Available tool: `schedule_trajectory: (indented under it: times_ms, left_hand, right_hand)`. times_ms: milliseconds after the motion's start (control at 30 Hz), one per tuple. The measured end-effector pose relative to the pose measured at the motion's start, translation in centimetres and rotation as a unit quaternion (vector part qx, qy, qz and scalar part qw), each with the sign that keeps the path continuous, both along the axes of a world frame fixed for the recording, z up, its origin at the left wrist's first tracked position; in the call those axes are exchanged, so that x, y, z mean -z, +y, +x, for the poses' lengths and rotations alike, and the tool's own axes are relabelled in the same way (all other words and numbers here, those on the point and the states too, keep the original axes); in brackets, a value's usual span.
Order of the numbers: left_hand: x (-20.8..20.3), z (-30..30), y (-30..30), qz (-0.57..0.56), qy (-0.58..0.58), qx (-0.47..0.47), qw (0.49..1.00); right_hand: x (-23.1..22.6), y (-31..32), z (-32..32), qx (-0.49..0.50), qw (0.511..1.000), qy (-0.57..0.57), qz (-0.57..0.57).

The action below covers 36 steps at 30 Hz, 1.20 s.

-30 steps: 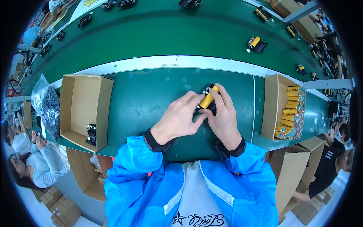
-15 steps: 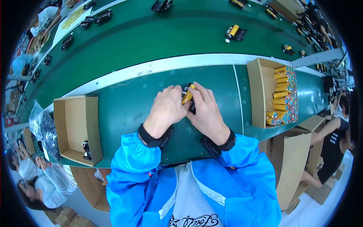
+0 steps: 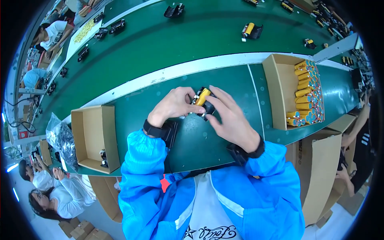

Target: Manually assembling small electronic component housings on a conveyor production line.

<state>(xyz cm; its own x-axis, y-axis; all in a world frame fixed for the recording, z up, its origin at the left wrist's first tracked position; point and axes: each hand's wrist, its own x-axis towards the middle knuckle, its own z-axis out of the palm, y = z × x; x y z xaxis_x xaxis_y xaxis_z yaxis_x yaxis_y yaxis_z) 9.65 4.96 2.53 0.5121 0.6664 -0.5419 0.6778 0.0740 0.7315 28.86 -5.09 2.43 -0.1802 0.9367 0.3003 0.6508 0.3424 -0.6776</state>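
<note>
Broad green tabletop | right: open brown cardboard box of stacked yellow cylinders | left: open brown cardboard tray | person's right hand: fingers bent beside the workpiece, grip cannot be told | left hand: gripping that workpiece, a black curved plastic casing between both hands | smallest: yellow cylinder inside casing

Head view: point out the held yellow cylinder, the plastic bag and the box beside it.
Yellow cylinder (image 3: 201, 97), head view: middle of side.
Plastic bag (image 3: 62, 143), head view: crumpled middle.
Box (image 3: 89, 136), head view: bare inside bottom.
</note>
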Motion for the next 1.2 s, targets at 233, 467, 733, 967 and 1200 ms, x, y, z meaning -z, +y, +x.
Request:
schedule_trajectory:
  times_ms: [233,467,733,967,1200]
  left_hand:
    - [0.0,3.7,-0.1,0.217,0.093,0.073,0.969]
    - [0.9,6.2,5.0,0.191,0.055,0.048,0.979]
    - [-2.8,4.4,16.9,0.191,0.131,-0.107,0.967]
    - [-6.4,4.7,25.6,0.207,0.321,0.074,0.921]
    - [0.1,5.6,34.7,0.485,0.24,-0.015,0.841]
  right_hand:
    - [-6.1,-3.7,17.3,0.204,0.975,-0.028,-0.085]
    - [-7.0,-5.3,25.2,0.197,0.961,-0.167,-0.096]
    - [-9.0,-5.1,26.1,0.056,0.981,-0.125,-0.138]
    - [-8.8,-5.6,26.2,0.179,0.965,0.169,-0.086]
    - [-10.4,-4.8,24.7,0.188,0.866,0.412,0.214]
